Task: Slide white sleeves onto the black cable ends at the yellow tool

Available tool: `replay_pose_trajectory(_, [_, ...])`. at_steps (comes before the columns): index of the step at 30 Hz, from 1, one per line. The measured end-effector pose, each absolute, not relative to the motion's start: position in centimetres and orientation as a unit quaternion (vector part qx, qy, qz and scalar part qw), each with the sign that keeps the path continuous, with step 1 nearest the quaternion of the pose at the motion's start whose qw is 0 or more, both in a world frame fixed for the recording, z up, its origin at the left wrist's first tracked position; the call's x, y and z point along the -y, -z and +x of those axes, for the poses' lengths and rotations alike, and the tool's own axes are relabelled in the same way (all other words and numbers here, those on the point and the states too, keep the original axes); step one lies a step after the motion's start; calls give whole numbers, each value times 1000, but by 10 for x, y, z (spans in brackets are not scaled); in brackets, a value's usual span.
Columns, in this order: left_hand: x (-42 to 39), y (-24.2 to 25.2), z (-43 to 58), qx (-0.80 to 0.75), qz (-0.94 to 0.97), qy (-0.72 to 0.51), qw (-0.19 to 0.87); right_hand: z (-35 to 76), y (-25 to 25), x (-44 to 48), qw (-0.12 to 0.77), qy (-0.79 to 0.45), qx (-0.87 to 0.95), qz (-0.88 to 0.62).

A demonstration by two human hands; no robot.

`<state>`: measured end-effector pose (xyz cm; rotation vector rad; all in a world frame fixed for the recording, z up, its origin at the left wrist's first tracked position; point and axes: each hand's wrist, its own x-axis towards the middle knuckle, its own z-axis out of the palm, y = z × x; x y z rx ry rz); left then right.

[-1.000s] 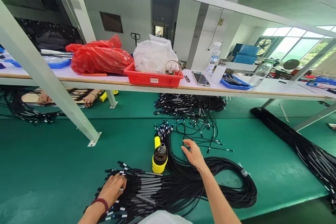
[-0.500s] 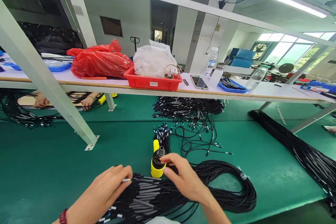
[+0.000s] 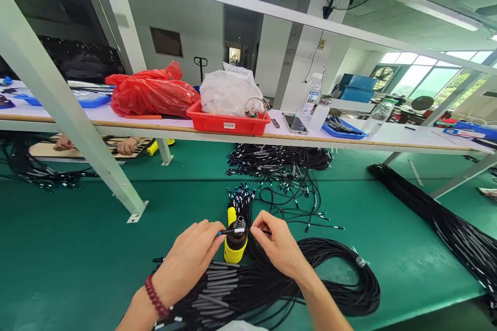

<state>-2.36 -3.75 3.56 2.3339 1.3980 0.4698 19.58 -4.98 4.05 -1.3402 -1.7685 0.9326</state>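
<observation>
My left hand (image 3: 190, 258) and my right hand (image 3: 275, 243) each pinch one end of a thin black cable end (image 3: 235, 230) with a pale sleeve and a blue tip. They hold it level right above the metal nozzle of a yellow heat gun (image 3: 235, 245) that stands upright on the green bench (image 3: 77, 248). Below my hands lies a large bundle of black cables (image 3: 272, 284) with grey sleeved ends. A red bead bracelet sits on my left wrist.
More black cables (image 3: 279, 165) spread out behind the heat gun, and a long bundle (image 3: 438, 217) runs down the right. A shelf above holds a red tray (image 3: 227, 121), a red bag (image 3: 153, 94), a phone (image 3: 295, 124) and bottles (image 3: 312, 94). Another person's hands (image 3: 126, 146) work at far left. A slanted white strut (image 3: 77, 124) stands on the left.
My left hand lifted a cable end off the bundle and rose to the heat gun. My right hand came back from the far cables and took the other side of it.
</observation>
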Motion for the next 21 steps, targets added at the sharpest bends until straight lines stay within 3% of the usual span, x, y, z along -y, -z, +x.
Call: replay_pose_trajectory(21, [11,-31,-1,-540,773,-218,251,195,-23,17,342,-269,700,-566])
